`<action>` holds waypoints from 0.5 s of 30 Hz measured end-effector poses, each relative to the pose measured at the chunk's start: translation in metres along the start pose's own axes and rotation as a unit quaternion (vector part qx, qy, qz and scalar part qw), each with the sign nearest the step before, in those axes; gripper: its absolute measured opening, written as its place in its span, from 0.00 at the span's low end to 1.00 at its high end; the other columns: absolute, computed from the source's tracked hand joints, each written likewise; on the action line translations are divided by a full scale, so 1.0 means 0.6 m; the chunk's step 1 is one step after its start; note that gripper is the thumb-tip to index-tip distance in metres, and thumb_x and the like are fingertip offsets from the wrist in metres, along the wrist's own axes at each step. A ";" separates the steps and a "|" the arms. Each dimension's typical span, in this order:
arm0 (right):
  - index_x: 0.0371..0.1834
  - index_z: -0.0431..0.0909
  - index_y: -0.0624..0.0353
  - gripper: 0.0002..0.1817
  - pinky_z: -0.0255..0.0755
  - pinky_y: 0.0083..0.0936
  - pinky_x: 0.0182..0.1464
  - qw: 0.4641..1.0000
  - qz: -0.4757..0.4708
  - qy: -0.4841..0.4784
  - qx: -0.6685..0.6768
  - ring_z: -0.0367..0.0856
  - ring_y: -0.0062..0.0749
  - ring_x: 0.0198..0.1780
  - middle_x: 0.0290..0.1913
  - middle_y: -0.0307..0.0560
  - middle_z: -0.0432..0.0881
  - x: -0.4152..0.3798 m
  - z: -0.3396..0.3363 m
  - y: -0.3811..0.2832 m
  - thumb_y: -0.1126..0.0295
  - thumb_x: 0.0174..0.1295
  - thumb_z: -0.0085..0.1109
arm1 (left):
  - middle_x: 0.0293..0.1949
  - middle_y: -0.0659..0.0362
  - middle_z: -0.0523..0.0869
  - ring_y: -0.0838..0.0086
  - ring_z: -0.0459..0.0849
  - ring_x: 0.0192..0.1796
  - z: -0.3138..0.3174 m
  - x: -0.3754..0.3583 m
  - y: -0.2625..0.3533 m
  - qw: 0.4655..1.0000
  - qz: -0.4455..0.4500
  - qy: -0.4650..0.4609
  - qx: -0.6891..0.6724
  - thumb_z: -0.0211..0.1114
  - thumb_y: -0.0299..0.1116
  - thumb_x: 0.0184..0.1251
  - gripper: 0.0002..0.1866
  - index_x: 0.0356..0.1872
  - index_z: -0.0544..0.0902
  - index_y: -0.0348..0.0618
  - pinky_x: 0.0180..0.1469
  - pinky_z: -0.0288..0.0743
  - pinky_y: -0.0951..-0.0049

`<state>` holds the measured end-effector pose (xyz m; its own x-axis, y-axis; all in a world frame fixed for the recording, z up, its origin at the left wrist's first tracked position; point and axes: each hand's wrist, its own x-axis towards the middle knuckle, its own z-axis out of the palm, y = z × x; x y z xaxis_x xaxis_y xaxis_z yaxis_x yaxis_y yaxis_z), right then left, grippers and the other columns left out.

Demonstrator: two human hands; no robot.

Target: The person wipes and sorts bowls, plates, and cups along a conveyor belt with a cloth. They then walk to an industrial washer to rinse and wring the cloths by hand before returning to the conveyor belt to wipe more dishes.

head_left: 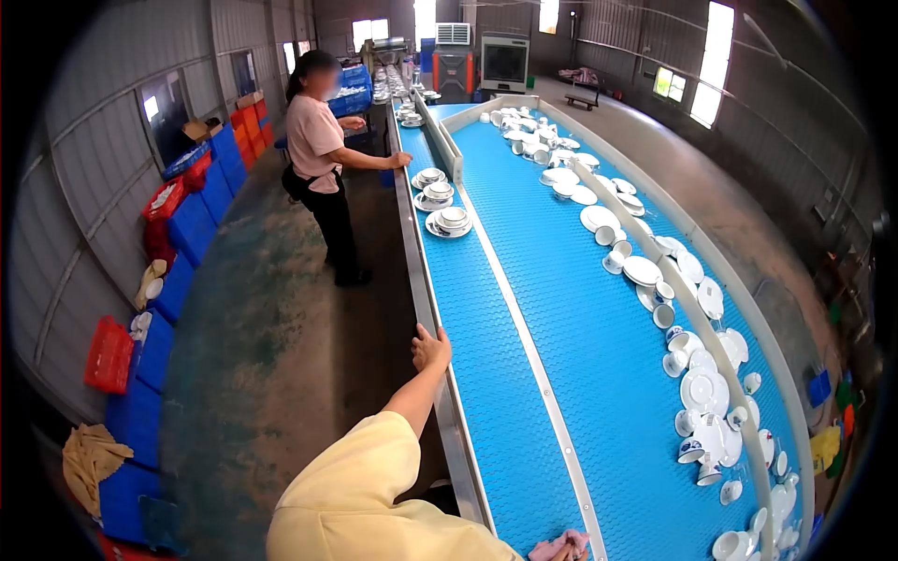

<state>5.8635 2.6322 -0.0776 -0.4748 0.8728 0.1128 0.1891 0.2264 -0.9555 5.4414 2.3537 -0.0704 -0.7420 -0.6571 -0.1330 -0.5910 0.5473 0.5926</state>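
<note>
My left hand (431, 348) rests on the metal side rail (421, 297) of the blue conveyor belt (552, 309), its fingers apart and holding nothing. At the bottom edge, a pink cloth (559, 544) is bunched in my right hand (567, 553), which is only partly in view. Farther up the near lane, several stacks of white dishes (449, 222) sit in a row, each with bowls or cups on plates. Along the far side of the belt lie many loose white plates (704, 391) and cups (690, 451), some tipped over.
A person in a pink shirt (313, 136) stands left of the conveyor, one hand on its rail. Blue crates (192, 224) and a red crate (109, 353) line the left wall. A white divider (524, 332) runs along the belt. An air cooler (505, 64) stands at the back.
</note>
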 end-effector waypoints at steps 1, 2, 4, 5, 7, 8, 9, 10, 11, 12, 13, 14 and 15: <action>0.39 0.76 0.66 0.12 0.70 0.27 0.40 0.996 -0.066 -0.042 -0.041 0.76 0.35 0.36 0.36 0.51 0.79 0.005 -0.009 -0.008 0.72 0.53 0.58 | 0.56 0.47 0.67 0.54 0.70 0.55 0.003 0.002 -0.001 1.000 0.001 0.006 0.006 0.42 0.56 0.64 0.34 0.66 0.53 0.48 0.50 0.70 0.57; 0.41 0.75 0.66 0.12 0.70 0.26 0.40 0.985 -0.133 -0.082 -0.078 0.76 0.33 0.37 0.38 0.50 0.79 0.010 -0.010 -0.025 0.74 0.53 0.57 | 0.56 0.47 0.67 0.54 0.70 0.55 0.004 0.006 0.002 1.000 0.003 0.011 0.004 0.42 0.56 0.64 0.34 0.66 0.53 0.48 0.50 0.70 0.57; 0.41 0.75 0.66 0.11 0.70 0.23 0.38 0.984 -0.130 -0.040 -0.114 0.75 0.30 0.36 0.37 0.48 0.80 -0.001 -0.005 -0.040 0.78 0.53 0.53 | 0.55 0.46 0.67 0.55 0.70 0.55 0.007 0.006 -0.002 1.000 -0.003 0.006 0.015 0.42 0.56 0.64 0.34 0.66 0.53 0.48 0.50 0.70 0.57; 0.41 0.75 0.66 0.11 0.69 0.23 0.38 0.993 -0.075 -0.054 -0.070 0.74 0.29 0.35 0.37 0.47 0.79 -0.001 -0.005 -0.034 0.79 0.53 0.52 | 0.55 0.46 0.68 0.55 0.70 0.55 0.004 0.004 -0.001 1.000 -0.002 0.007 0.015 0.42 0.55 0.64 0.34 0.66 0.53 0.48 0.50 0.70 0.58; 0.39 0.75 0.66 0.10 0.67 0.22 0.37 0.998 -0.025 -0.061 0.007 0.72 0.28 0.34 0.35 0.47 0.78 0.000 0.000 -0.028 0.82 0.54 0.47 | 0.55 0.46 0.68 0.54 0.70 0.55 0.001 0.004 0.001 1.000 -0.003 0.007 0.012 0.42 0.55 0.64 0.34 0.66 0.53 0.48 0.50 0.70 0.58; 0.39 0.75 0.66 0.10 0.67 0.22 0.37 0.998 -0.027 -0.062 0.008 0.72 0.28 0.34 0.35 0.47 0.78 0.001 0.000 -0.033 0.82 0.54 0.47 | 0.55 0.46 0.68 0.54 0.70 0.55 0.002 0.003 0.000 1.000 -0.004 0.003 0.012 0.42 0.55 0.64 0.34 0.66 0.53 0.48 0.50 0.70 0.58; 0.38 0.75 0.65 0.10 0.67 0.22 0.38 0.997 -0.029 -0.070 -0.015 0.72 0.28 0.35 0.34 0.46 0.77 0.002 -0.003 -0.039 0.82 0.54 0.46 | 0.55 0.46 0.68 0.54 0.70 0.55 0.001 0.003 0.000 1.000 -0.004 0.001 0.006 0.43 0.55 0.64 0.34 0.66 0.53 0.48 0.50 0.70 0.58; 0.36 0.75 0.65 0.09 0.66 0.21 0.38 0.996 -0.030 -0.078 -0.039 0.71 0.27 0.35 0.33 0.45 0.76 0.001 -0.004 -0.041 0.82 0.55 0.45 | 0.55 0.46 0.68 0.54 0.70 0.55 0.003 0.004 -0.002 1.000 -0.005 0.001 0.006 0.43 0.55 0.64 0.34 0.66 0.53 0.48 0.50 0.70 0.58; 0.36 0.75 0.65 0.09 0.66 0.21 0.38 0.996 -0.031 -0.079 -0.040 0.71 0.27 0.35 0.33 0.45 0.76 0.000 -0.004 -0.037 0.82 0.55 0.45 | 0.55 0.46 0.67 0.54 0.69 0.56 0.005 0.005 -0.004 1.000 -0.006 0.001 -0.003 0.43 0.56 0.63 0.34 0.66 0.52 0.49 0.51 0.68 0.56; 0.35 0.74 0.65 0.09 0.66 0.21 0.39 0.997 -0.019 -0.069 -0.032 0.71 0.27 0.35 0.32 0.45 0.76 -0.002 -0.002 -0.029 0.82 0.55 0.44 | 0.56 0.46 0.67 0.53 0.69 0.56 0.005 0.007 -0.005 1.000 -0.006 0.001 -0.012 0.43 0.57 0.63 0.35 0.66 0.52 0.50 0.52 0.66 0.53; 0.34 0.74 0.65 0.08 0.65 0.21 0.39 0.998 -0.007 -0.060 -0.024 0.70 0.27 0.35 0.31 0.44 0.75 -0.002 0.001 -0.026 0.82 0.55 0.44 | 0.56 0.46 0.67 0.53 0.69 0.56 0.007 0.008 -0.005 1.000 -0.007 0.002 -0.013 0.43 0.57 0.63 0.35 0.66 0.52 0.50 0.52 0.66 0.53; 0.34 0.74 0.65 0.08 0.65 0.21 0.39 0.998 -0.008 -0.061 -0.023 0.70 0.27 0.35 0.31 0.44 0.75 -0.001 0.004 -0.032 0.82 0.55 0.44 | 0.55 0.46 0.67 0.54 0.69 0.56 0.003 0.005 -0.003 1.000 -0.006 0.002 -0.002 0.43 0.56 0.63 0.34 0.66 0.53 0.49 0.51 0.68 0.56; 0.35 0.74 0.65 0.09 0.65 0.21 0.39 0.997 -0.040 -0.069 -0.015 0.70 0.27 0.34 0.32 0.44 0.75 -0.001 0.005 -0.043 0.82 0.56 0.44 | 0.55 0.46 0.68 0.54 0.70 0.55 -0.001 0.004 -0.001 1.000 -0.005 0.001 0.009 0.43 0.55 0.64 0.34 0.66 0.53 0.48 0.50 0.70 0.58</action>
<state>5.8565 2.6247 -0.0540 -0.6026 0.7842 0.1478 0.1704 0.3074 -0.9362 5.4399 2.3515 -0.0709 -0.7354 -0.6636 -0.1370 -0.6042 0.5506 0.5761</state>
